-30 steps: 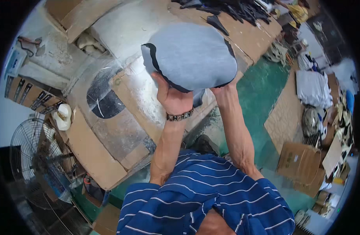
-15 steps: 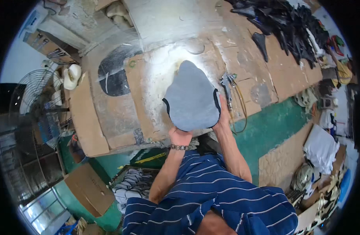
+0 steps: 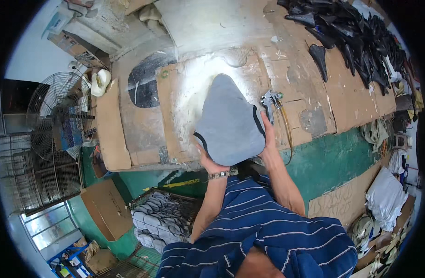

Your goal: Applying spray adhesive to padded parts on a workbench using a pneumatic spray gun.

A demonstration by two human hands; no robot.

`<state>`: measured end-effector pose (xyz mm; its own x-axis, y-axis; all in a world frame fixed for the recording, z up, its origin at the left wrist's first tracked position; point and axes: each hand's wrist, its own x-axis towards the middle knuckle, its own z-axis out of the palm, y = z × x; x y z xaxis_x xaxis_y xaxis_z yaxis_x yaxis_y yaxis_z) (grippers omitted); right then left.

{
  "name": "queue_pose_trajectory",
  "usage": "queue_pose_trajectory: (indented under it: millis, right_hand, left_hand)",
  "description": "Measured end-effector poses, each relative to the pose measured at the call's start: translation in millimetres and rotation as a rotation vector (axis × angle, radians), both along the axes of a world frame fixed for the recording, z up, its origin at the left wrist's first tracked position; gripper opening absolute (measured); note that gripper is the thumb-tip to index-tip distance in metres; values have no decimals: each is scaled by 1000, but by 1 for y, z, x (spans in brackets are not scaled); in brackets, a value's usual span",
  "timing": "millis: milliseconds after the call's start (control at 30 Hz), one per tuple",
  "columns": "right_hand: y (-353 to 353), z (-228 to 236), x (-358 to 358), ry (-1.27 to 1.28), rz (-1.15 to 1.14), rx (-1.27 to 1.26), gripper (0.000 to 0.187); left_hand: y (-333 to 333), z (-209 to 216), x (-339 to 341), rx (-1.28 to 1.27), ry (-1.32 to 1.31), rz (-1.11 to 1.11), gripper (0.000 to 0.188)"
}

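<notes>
**Grey saddle-shaped pad held flat over the workbench**

One grey, foam-like pad shaped like a bicycle saddle, edged in black (image 3: 228, 123), sits between the two hands above the cardboard-covered workbench (image 3: 314, 92). Its long axis runs away from the person: the narrow nose points to the far side of the bench, toward a whitish, powdery patch on the cardboard, while the wide rear end faces the person's chest.

The left hand (image 3: 205, 160) grips the rear left corner from below, and the right hand (image 3: 266, 134) is closed along the right rear edge (a beaded band shows on the left wrist). Most of both palms and nearly all the fingers are hidden under the pad, so only a thumb and the hand edges can be seen. Whether the pad rests on the bench or hovers just above it cannot be told.

Just beside the right hand lies one metal spray gun with a hose (image 3: 271, 99). At the far right of the bench is a heap of black saddle shells (image 3: 360, 37), too tangled to count. One wire-caged floor fan (image 3: 55, 116) stands to the left, partly cut off by the dark rim.
</notes>
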<state>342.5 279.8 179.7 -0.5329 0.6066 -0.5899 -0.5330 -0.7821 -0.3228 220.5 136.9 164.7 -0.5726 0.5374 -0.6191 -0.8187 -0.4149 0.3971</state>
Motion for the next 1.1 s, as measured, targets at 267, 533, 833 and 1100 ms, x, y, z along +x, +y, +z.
queue_pose_trajectory:
  millis: [267, 533, 833, 1100]
  right_hand:
    - [18, -79, 17, -341, -101, 301, 36]
    - [-23, -45, -2, -552, -14, 195, 43]
    - [51, -23, -36, -1106, 142, 1124, 41]
    - [109, -34, -114, -1401, 953, 1419, 58]
  left_hand:
    - [11, 12, -2, -39, 60, -76, 78]
    - [-7, -39, -20, 82, 168, -6, 76]
    - [-11, -59, -43, 112, 135, -6, 74]
    - [0, -46, -35, 63, 112, -10, 72]
